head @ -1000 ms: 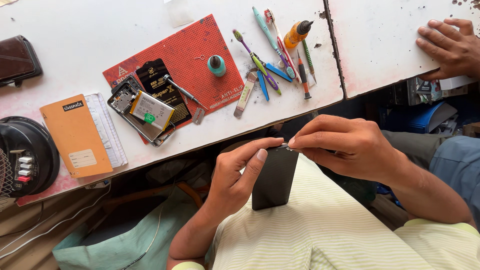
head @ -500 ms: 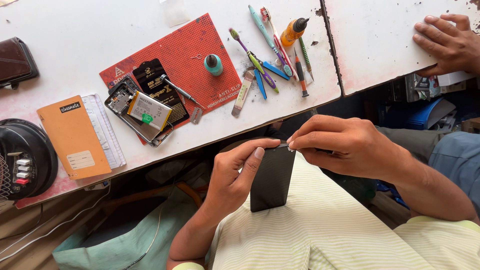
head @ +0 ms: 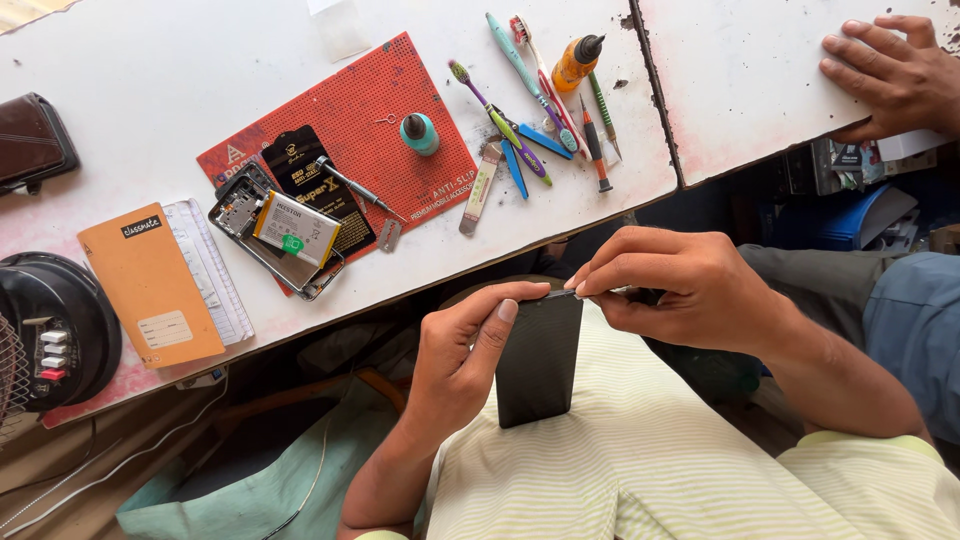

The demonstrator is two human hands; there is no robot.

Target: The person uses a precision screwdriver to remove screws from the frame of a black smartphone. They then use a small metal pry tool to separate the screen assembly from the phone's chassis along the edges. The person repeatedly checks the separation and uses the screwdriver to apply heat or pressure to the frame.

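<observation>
A black phone [head: 538, 362] stands on its end against my striped shirt, below the table's front edge. My left hand [head: 462, 352] grips its left side, the thumb resting at the top corner. My right hand [head: 680, 288] pinches a thin metal tool [head: 590, 293], whose tip meets the phone's top edge. On the table lies an opened phone frame with a battery [head: 285, 236], partly on a red work mat [head: 350, 130].
Several screwdrivers, a toothbrush and an orange glue bottle [head: 577, 62] lie right of the mat. An orange notebook [head: 150, 285], a black fan [head: 45, 335] and a brown wallet [head: 32, 140] sit at the left. Another person's hand [head: 890, 75] rests on the table's far right.
Both hands and the phone stay in nearly the same place; the view has shifted slightly. The other person's hand has barely moved.
</observation>
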